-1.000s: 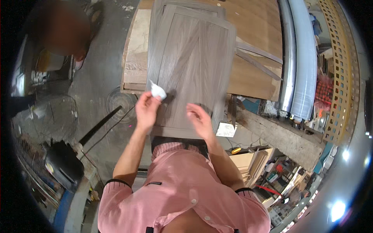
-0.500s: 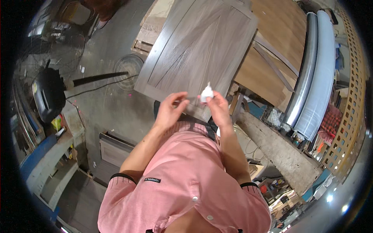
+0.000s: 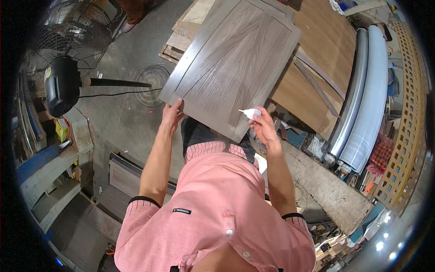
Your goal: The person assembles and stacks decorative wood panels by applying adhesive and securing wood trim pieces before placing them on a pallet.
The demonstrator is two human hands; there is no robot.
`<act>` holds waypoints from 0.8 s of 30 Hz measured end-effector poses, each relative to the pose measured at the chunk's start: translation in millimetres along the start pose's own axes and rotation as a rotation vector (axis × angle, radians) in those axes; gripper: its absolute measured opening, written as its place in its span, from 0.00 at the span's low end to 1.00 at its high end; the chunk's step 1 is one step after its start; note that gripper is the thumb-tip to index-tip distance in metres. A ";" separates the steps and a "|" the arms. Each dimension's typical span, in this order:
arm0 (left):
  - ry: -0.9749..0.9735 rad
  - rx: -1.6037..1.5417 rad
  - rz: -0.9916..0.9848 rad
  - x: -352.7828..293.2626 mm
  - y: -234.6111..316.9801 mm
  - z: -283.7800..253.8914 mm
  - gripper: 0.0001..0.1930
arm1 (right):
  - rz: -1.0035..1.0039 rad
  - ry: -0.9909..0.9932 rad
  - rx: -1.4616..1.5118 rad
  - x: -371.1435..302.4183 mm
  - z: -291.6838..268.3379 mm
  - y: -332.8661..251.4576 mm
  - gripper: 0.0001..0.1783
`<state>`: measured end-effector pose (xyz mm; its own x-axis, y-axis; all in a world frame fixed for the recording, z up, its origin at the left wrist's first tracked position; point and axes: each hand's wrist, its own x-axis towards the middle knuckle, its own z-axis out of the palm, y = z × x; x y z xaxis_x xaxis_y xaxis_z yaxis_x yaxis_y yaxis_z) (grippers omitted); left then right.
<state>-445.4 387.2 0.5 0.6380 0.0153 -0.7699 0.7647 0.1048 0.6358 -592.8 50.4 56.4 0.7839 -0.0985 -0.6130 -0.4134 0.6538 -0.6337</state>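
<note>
A grey-brown wood-grain cabinet door (image 3: 213, 68) with a raised frame and slanting strips lies in front of me. My left hand (image 3: 171, 116) grips its near left edge, the thumb on top and the other fingers partly hidden by the edge. In my right hand (image 3: 265, 128) is a small white squeeze bottle (image 3: 252, 114), held between thumb and fingers. The bottle is tipped on its side over the door's near right part, with its thin nozzle pointing left.
To the right are a brown board (image 3: 317, 54) with loose strips (image 3: 317, 84) on it and long plastic-wrapped rolls (image 3: 368, 99). A pedestal fan (image 3: 62, 86) stands at the left with its cord on the floor. Shelving (image 3: 54, 174) occupies the lower left, and door panels (image 3: 124, 179) lie below.
My left hand has moved left and taken hold of the door's edge. My right hand has shifted right, and the bottle has turned from nozzle up to nozzle pointing left.
</note>
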 end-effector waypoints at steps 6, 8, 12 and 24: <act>-0.054 1.043 0.330 -29.2 21.7 -13.2 0.16 | -0.048 0.008 0.329 -13.3 -14.2 16.8 0.15; -0.127 1.315 0.677 -61.4 52.1 20.5 0.10 | -0.081 0.026 0.423 -24.7 -20.0 29.6 0.16; -0.826 1.677 1.137 -57.3 62.9 107.9 0.24 | -0.156 0.101 0.616 -45.2 -27.1 58.3 0.16; -1.725 2.131 1.533 -23.5 38.0 213.7 0.28 | -0.522 0.423 1.021 -78.2 27.8 166.6 0.18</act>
<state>-412.0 178.4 54.5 -0.5605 -0.7381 -0.3756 -0.8274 0.4799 0.2919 -710.1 187.9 11.9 0.4557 -0.6370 -0.6218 0.6084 0.7327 -0.3048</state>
